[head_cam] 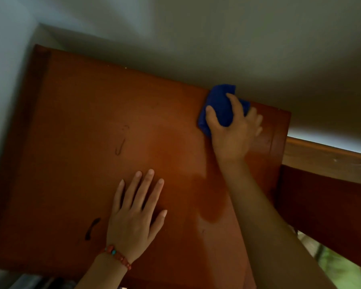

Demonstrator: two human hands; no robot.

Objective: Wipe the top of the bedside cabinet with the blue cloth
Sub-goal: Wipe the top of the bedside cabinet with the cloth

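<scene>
Two hands: right hand (pixel 231 130) fingers pinching blue cloth (pixel 219 105) on cabinet top (pixel 92 122), left hand (pixel 136 213) fingers spread.

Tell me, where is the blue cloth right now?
In the head view, the blue cloth is at the cabinet top's far right corner by the wall, gripped by the right hand.

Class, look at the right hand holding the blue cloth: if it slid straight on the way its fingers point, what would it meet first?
Probably the pale wall. The right hand grips the blue cloth at the far edge of the orange-brown wooden cabinet top, and the cloth already looks to touch the wall, though depth is unclear.
</scene>
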